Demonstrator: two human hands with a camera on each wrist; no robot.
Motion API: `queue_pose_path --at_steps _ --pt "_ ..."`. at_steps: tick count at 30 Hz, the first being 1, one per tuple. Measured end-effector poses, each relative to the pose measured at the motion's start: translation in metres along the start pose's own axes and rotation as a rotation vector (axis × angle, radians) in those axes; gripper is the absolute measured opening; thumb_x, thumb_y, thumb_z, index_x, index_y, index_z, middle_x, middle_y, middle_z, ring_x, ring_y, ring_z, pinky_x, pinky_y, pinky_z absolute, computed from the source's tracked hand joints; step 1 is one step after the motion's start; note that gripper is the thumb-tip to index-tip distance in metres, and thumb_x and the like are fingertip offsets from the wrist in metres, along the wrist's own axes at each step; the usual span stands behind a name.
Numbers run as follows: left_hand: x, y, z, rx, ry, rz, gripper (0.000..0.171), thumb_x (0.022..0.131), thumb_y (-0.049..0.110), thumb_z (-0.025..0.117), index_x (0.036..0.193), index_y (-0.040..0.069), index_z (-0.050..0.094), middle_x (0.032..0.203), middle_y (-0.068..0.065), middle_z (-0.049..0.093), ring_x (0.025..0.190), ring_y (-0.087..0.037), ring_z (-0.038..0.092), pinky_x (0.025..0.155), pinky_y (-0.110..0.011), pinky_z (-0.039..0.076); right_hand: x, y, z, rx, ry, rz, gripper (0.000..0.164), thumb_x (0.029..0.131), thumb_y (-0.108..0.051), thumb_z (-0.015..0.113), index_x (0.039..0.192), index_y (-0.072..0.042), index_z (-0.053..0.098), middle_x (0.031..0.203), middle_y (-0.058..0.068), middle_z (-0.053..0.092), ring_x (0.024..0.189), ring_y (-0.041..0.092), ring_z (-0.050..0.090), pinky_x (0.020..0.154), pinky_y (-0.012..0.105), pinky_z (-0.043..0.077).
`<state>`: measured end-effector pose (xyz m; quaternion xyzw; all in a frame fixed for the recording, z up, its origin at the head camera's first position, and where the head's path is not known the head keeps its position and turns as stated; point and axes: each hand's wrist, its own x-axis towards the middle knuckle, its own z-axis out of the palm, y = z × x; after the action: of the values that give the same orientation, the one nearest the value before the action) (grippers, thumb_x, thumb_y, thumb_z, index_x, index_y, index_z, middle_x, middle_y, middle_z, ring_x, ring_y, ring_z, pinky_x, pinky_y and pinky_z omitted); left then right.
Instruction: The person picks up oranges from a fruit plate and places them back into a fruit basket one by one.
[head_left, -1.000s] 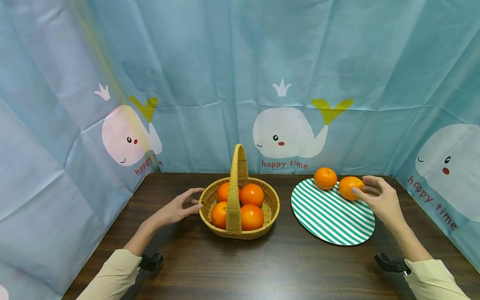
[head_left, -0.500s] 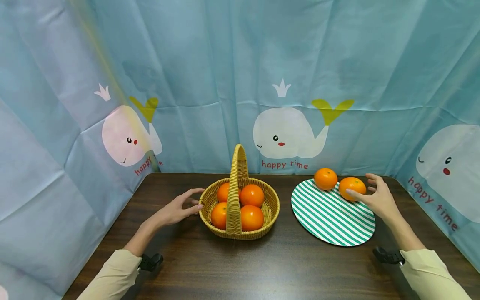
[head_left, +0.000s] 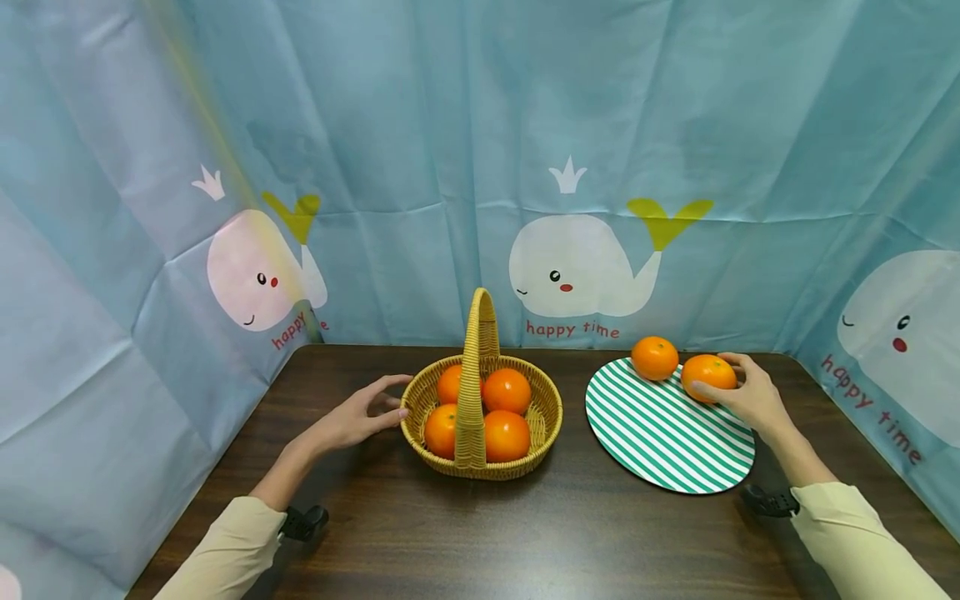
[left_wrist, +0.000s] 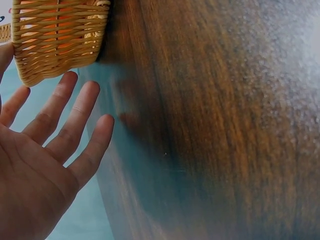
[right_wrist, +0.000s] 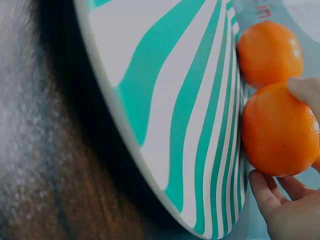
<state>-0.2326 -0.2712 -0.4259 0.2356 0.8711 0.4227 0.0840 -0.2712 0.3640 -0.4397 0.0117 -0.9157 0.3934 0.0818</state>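
Observation:
On the dark table stands a yellow wicker basket (head_left: 470,450) with a tall handle and several oranges (head_left: 507,436) in it. My left hand (head_left: 356,417) is at the basket's left rim, thumb and fingertips touching it; in the left wrist view its fingers (left_wrist: 75,117) are spread and nearly straight beside the woven wall. To the right lies a round green-and-white striped placemat (head_left: 660,433). At its far right part, my right hand (head_left: 756,402) holds an orange (head_left: 707,377) between thumb and fingers, as the right wrist view also shows. A second orange (right_wrist: 270,55) sits right beside that one.
The brown wooden table (head_left: 510,542) reaches back to a light blue curtain (head_left: 390,250) printed with white whales. The curtain also hangs along the left and right sides. Black bands sit on both wrists.
My right hand has shifted slightly left, and its fingers have closed in round the right orange. My left hand and the basket stay in place.

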Motion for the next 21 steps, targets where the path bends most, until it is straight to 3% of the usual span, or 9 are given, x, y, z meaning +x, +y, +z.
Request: queue_pose_path --at_steps 14,17,21 --pt "0.002 0.002 0.001 0.01 0.004 0.013 0.058 0.104 0.025 0.062 0.155 0.009 0.038 0.143 -0.021 0.051 0.122 -0.036 0.058 0.087 -0.045 0.054 -0.006 0.008 -0.008 0.038 0.011 0.007 0.086 0.095 -0.042 0.072 0.152 0.008 0.03 0.138 0.04 0.04 0.116 0.056 0.047 0.086 0.066 0.044" --pt "0.002 0.001 0.001 0.016 0.002 0.016 0.058 0.104 0.024 0.062 0.155 0.009 0.038 0.144 -0.022 0.05 0.122 -0.036 0.058 0.087 -0.045 0.054 -0.01 0.007 -0.011 0.04 0.015 -0.009 0.085 0.096 -0.041 0.073 0.152 0.008 0.031 0.137 0.04 0.041 0.115 0.056 0.048 0.082 0.061 0.048" --pt "0.002 0.0 0.001 0.01 0.002 0.011 0.058 0.104 0.024 0.062 0.155 0.009 0.038 0.144 -0.022 0.05 0.121 -0.037 0.058 0.085 -0.044 0.054 -0.014 0.004 -0.016 0.043 0.011 -0.034 0.082 0.096 -0.038 0.073 0.151 0.008 0.032 0.135 0.039 0.042 0.114 0.056 0.05 0.074 0.042 0.052"
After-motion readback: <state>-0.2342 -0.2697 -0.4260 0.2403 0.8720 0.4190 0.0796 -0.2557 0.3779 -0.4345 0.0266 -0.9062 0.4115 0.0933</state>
